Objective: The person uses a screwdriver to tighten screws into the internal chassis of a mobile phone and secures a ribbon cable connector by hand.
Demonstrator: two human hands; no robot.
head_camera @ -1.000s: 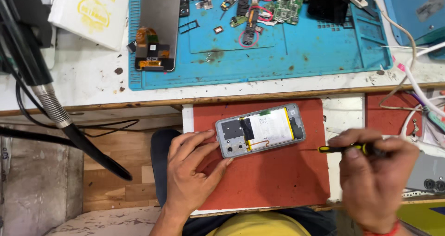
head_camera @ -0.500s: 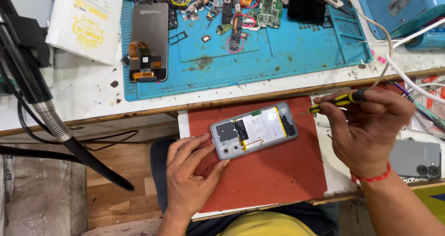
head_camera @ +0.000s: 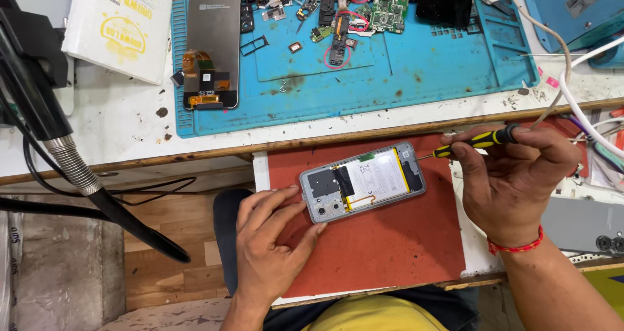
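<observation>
Down on the red mat (head_camera: 383,253), an opened phone (head_camera: 363,181) lies tilted, back cover off, with its white battery and dark boards showing. The left hand (head_camera: 270,253) rests on the mat at the phone's lower left end, fingertips touching its corner and edge, its grip loose and spread rather than clamped. The right hand (head_camera: 513,181) has its grip closed on a black-and-yellow screwdriver (head_camera: 471,142), whose thin tip reaches toward the phone's upper right corner; whether it touches cannot be told. The mat's right part, between the phone and the right hand, is bare, and so is its wide lower stretch, leaving room on those sides. The mat's upper edge runs close under the worktop (head_camera: 130,129) lip, so room is tight above the phone. Farther back, a blue work mat (head_camera: 442,71) carries a detached screen (head_camera: 211,48) and scattered small parts. A white cable (head_camera: 572,90) runs down on the right, near the screwdriver's handle, and a dark stand arm (head_camera: 97,194) slants on the left, well apart. Compared with half a second ago, the screwdriver has come nearer the phone's corner, while the left hand keeps the same place.
</observation>
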